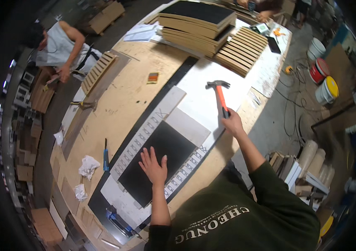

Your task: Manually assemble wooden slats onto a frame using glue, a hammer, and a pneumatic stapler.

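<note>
My left hand [154,168] lies flat with fingers spread on a black rectangular panel [167,144]. Two pale strips marked with a row of crossed boxes flank that panel, the left strip [138,140] and the right strip [185,172]. A plain pale board [188,126] touches its far end. My right hand [233,124] is wrapped round the dark lower grip of a claw hammer [220,95] with an orange handle. The hammer's head points away from me, over the white part of the worktable [201,90].
Black-topped panels [197,31] are stacked at the far end beside a slatted wooden piece [243,50]. A blue utility knife [106,154], crumpled plastic [89,166] and a blue-handled tool [118,221] lie on the left. A co-worker [63,50] handles wood beyond the left edge; buckets [326,90] stand right.
</note>
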